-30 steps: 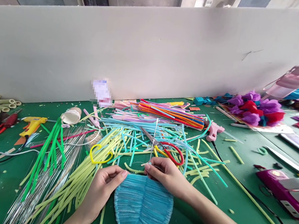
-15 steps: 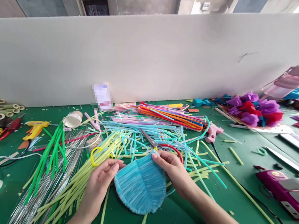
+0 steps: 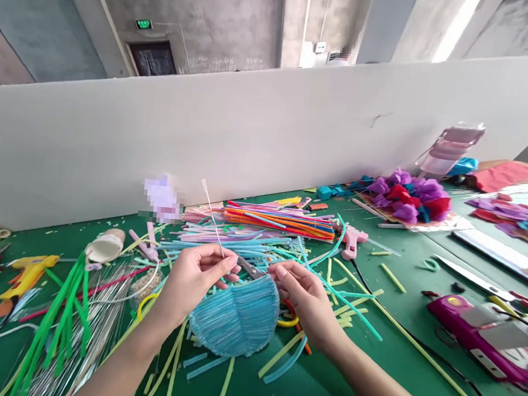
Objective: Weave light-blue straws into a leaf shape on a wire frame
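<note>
A rounded blue leaf shape (image 3: 234, 322) of fuzzy pipe cleaners, with a crease down its middle, hangs tilted between my hands. My right hand (image 3: 304, 297) pinches its upper right edge between thumb and fingers. Thumb and fingers of my left hand (image 3: 196, 278) are closed on thin metal wires (image 3: 210, 209) that stick up and to the left. Whether these wires join the leaf is hidden by my fingers. Behind the leaf lie scissors (image 3: 251, 268), their blades showing between my hands and part of the handles at the leaf's right.
Heaped pipe cleaners (image 3: 280, 221) lie beyond my hands. At left are a yellow glue gun (image 3: 30, 273), green strips (image 3: 56, 321) and metal wires (image 3: 106, 313). At right are a pink glue gun (image 3: 351, 239), purple power strip (image 3: 478, 340) and petals (image 3: 412, 195). A white partition (image 3: 273, 137) stands behind.
My left hand has moved up and right from the leaf's left edge and now holds thin wires. The leaf is tilted flatter and slightly left. The view has turned right and up.
</note>
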The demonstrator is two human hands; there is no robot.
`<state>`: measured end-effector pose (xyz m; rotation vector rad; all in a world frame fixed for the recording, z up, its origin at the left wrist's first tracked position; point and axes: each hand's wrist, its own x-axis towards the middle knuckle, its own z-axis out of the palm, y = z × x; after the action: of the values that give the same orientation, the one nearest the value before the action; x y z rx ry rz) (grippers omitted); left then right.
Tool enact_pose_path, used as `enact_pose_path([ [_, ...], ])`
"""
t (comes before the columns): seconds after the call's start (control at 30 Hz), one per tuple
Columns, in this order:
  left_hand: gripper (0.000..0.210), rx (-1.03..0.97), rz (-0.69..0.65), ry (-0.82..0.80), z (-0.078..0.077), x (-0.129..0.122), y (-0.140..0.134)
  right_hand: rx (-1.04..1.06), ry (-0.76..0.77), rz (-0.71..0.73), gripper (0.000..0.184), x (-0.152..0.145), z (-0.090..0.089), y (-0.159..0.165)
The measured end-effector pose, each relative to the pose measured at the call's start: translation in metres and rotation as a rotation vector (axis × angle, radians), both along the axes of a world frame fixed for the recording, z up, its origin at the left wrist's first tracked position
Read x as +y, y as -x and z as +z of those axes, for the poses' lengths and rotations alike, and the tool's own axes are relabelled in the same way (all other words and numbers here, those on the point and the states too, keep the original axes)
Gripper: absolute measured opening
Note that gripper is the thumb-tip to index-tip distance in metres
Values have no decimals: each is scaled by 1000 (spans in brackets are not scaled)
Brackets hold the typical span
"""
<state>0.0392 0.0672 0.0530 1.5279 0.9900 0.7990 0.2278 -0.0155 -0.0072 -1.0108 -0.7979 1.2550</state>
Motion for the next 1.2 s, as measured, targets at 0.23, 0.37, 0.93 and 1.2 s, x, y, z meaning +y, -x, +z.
enact_pose_path([
  [0.23,32,-107,139,-110,3,3,-6,-97,-6,0,35,-2,1,3],
  [0.37,28,-218,185,-142,11,-4,-3,-176,-70,-20,30,-10,8,12],
  [0.93,18,-197,259,-320,25,-17,3,-628,-346,-188,9,-18,9,18],
  [1.2,18,-167,212,-333,27,-16,8,-733,-404,-211,6,-13,6,16],
])
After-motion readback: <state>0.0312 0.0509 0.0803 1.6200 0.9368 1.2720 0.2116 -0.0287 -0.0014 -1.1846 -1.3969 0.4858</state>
